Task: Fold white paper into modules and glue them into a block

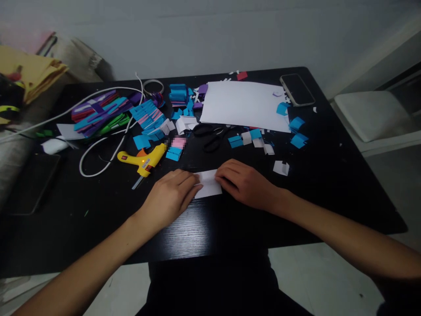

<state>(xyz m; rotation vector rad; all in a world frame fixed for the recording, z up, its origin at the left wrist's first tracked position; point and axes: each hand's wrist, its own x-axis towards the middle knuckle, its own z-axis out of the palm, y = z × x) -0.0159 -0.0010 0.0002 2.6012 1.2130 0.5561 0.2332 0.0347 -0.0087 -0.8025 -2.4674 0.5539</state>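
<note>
A small white piece of paper [208, 185] lies on the black table in front of me, with what looks like a crease along it. My left hand [171, 192] has its fingers closed over the paper's left end. At the other end, my right hand [246, 181] pinches the upper right corner with bent fingers. Both thumbs are partly hidden. Just beyond my left hand lies a yellow glue gun [144, 161] with a glue stick poking out of it. Black-handled scissors [212, 137] rest behind the paper.
White sheets [245, 104] lie at the back, with a phone [297, 89] to their right. Folded blue paper pieces [148, 115] and bundled coloured strips [101, 110] cover the back left. A white cable [86, 154] loops there. Paper scraps [281, 168] lie on the right.
</note>
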